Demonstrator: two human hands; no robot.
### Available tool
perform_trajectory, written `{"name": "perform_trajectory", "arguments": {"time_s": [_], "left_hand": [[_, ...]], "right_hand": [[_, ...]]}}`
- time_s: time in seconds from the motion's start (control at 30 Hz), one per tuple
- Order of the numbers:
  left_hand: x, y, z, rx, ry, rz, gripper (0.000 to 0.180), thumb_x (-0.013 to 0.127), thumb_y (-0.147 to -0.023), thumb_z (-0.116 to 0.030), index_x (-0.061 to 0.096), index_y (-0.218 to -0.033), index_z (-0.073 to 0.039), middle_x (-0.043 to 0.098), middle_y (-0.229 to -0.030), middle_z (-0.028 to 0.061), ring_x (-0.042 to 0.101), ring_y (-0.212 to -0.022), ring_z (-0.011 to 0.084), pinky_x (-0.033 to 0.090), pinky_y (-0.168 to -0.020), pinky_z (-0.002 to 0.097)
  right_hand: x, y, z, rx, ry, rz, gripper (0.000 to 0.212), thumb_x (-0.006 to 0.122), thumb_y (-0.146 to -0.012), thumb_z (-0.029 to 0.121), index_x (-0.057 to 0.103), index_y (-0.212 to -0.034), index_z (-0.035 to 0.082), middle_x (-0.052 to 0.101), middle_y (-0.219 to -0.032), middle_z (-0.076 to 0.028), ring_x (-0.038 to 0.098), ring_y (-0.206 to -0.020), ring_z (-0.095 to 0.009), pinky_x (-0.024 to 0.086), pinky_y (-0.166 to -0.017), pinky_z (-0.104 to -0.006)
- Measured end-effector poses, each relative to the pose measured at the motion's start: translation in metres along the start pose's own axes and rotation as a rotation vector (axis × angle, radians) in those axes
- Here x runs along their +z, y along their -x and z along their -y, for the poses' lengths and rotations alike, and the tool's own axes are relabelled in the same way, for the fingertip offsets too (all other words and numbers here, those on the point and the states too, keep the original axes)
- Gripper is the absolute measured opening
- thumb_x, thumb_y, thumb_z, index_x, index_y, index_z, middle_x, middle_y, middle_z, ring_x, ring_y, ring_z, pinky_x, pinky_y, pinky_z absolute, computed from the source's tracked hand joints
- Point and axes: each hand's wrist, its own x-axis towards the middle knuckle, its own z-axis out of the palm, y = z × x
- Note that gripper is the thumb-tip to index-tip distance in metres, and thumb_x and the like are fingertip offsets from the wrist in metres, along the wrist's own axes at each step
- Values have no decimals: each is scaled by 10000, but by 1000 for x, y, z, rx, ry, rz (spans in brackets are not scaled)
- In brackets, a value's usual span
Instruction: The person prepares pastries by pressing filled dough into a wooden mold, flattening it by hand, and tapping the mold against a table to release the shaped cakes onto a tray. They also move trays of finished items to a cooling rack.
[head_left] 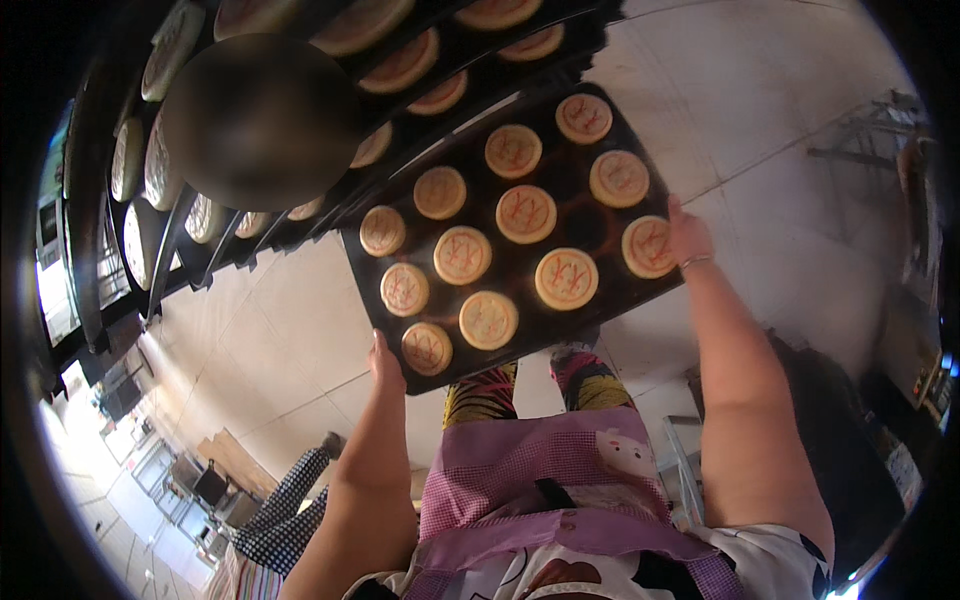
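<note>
I hold a dark rectangular baking tray (588, 228) between my two hands, tilted in view. Several round, flat pastries (526, 214) with reddish marks on top lie on it in rows. My left hand (386, 364) grips its near left corner, thumb up along the edge. At the right edge, my right hand (690, 235) is closed round the rim, beside a pastry (649, 247); a thin bracelet circles that wrist. The fingers under the tray are hidden. The tray's far long side lies along a dark rack (330, 225); whether it rests on a shelf I cannot tell.
Stacked trays of similar pastries (400, 62) fill the rack at the upper left, partly behind a blurred round patch. Another person's checked trousers (290, 510) show at the lower left. Metal legs (684, 470) and a dark bulky shape (830, 450) stand right. Pale tiles (270, 340) cover the floor.
</note>
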Motion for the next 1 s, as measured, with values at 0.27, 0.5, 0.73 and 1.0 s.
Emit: {"name": "perform_trajectory", "arguments": {"time_s": [0.27,0.5,0.73,1.0], "left_hand": [[11,-38,-8,77,200,-35,552,495,-1007,-447,593,-1217,54,614,-1162,97,550,-1041,201,424,-947,356],[14,-173,-59,119,145,26,532,546,-969,-486,627,-1108,21,626,-1037,81,553,-939,196,467,-839,361],[66,-135,-86,-218,888,269,597,320,-1022,-465,390,-1439,-45,425,-1484,156,425,-1352,353,381,-1095,540],[84,-201,-114,-20,1116,383,485,379,-898,-61,445,-1366,46,489,-1407,215,478,-1298,392,414,-1081,519]], "right_hand": [[-14,-15,80,-39,-102,-44,862,214,-942,724,704,-974,17,675,-1000,-250,620,-1015,-412,466,-881,-472],[7,-97,152,-44,-475,-25,809,330,-958,667,595,-1241,-43,609,-1228,-275,588,-1139,-403,427,-988,-463],[57,-74,193,131,-2204,344,494,392,-958,269,464,-1356,-16,471,-1439,-168,393,-1365,-324,298,-1158,-486],[65,-65,237,137,-1999,559,433,455,-864,7,449,-1296,29,499,-1301,-153,485,-1232,-350,387,-1070,-559]]}}
